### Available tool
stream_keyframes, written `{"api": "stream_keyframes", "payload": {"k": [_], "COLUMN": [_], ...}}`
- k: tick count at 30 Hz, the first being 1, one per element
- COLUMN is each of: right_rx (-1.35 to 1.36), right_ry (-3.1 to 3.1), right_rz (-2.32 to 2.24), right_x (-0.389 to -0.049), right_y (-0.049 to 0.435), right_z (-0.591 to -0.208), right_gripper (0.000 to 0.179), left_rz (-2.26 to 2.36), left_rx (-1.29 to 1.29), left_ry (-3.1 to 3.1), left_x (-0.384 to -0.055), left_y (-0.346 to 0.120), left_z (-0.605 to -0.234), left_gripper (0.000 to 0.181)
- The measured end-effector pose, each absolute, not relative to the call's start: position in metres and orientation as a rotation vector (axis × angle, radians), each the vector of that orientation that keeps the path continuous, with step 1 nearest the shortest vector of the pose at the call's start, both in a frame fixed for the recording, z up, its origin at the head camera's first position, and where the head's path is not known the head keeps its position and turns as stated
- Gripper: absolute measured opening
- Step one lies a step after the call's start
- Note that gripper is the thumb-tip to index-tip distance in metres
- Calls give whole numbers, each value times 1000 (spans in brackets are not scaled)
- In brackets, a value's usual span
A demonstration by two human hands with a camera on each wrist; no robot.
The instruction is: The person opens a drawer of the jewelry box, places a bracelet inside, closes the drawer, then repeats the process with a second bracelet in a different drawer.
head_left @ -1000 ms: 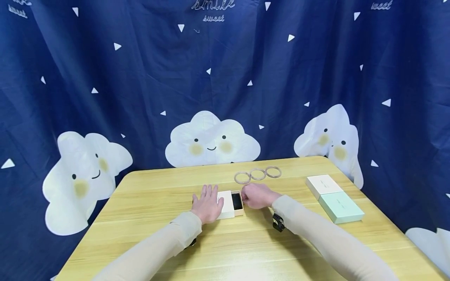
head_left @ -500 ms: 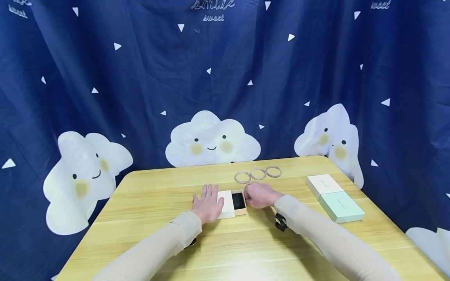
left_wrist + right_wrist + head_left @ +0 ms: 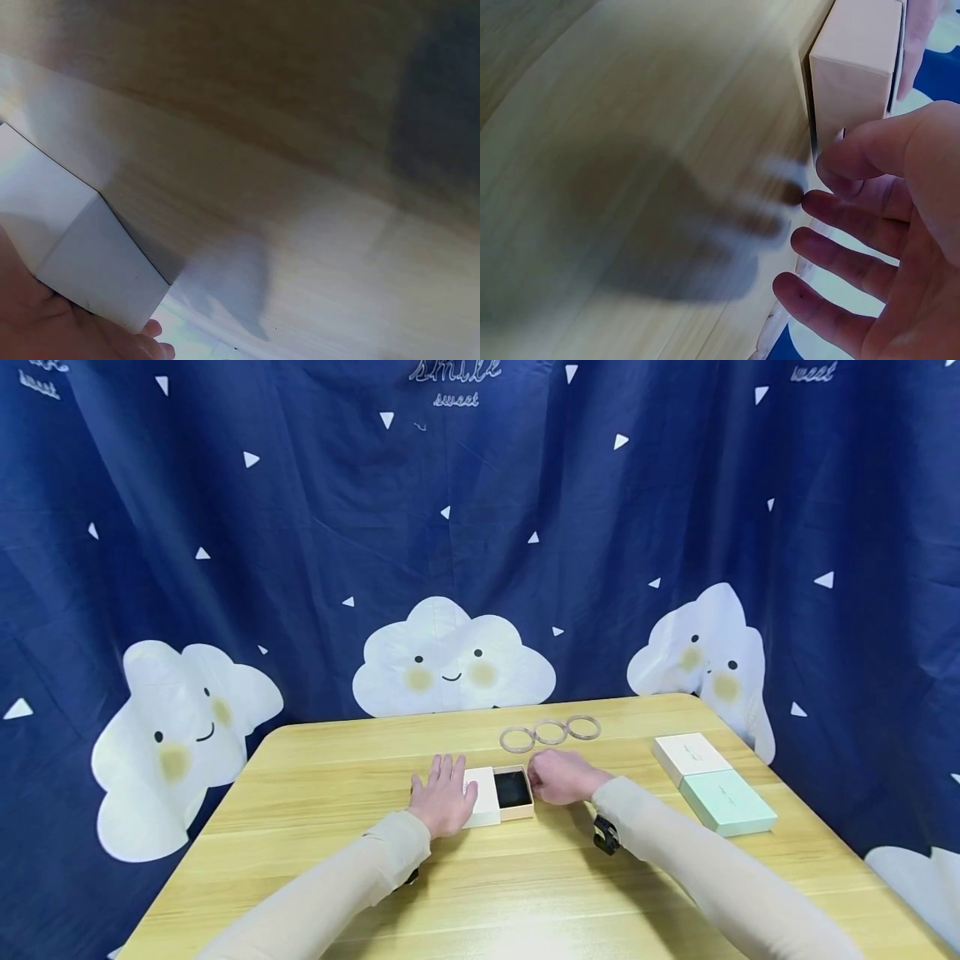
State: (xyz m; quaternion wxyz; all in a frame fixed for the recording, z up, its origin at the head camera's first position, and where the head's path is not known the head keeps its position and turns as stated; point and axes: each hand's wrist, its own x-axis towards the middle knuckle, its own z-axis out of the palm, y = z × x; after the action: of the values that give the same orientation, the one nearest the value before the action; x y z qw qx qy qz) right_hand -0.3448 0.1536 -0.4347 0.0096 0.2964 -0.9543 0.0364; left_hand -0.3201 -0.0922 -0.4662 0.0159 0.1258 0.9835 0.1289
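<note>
In the head view, a small drawer-style gift box lies mid-table, with its peach drawer (image 3: 517, 812) drawn partway out of the white sleeve (image 3: 483, 797). Black lining (image 3: 513, 789) shows inside the drawer. My left hand (image 3: 441, 797) rests on the sleeve's left part, fingers straight. At the drawer's right end, thumb and forefinger of my right hand (image 3: 561, 777) pinch together. The right wrist view shows that pinch right at a slit in the drawer's end wall (image 3: 851, 94); whatever lies between the fingertips is hidden. The other fingers are loosely bent.
Three pale ring-shaped bangles (image 3: 551, 732) lie in a row near the table's back edge. A white box (image 3: 693, 752) and a mint-green box (image 3: 729, 800) sit side by side at the right. A blue curtain (image 3: 480, 527) with clouds hangs behind the table.
My right hand has moved steadily right, sliding the drawer further out, so more black lining shows. The left hand and the sleeve have stayed in place.
</note>
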Motion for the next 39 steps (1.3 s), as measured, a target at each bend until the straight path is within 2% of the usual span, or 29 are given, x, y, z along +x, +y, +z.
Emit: {"api": "stream_keyframes", "payload": {"k": [15,39], "right_rx": [909,901], "right_ry": [-2979,-2985], "right_rz": [132,126], "right_x": [-345,-343], "right_y": [163,167], "right_z": [-438,-433], "right_gripper": [31,29], "left_rz": [410,391], "left_rx": [373,392], "left_ry": [3054,3052], "left_x": [-320,-322], "left_y": [-93,-93], "left_z": [-467,-469], "left_gripper": [67,68]}}
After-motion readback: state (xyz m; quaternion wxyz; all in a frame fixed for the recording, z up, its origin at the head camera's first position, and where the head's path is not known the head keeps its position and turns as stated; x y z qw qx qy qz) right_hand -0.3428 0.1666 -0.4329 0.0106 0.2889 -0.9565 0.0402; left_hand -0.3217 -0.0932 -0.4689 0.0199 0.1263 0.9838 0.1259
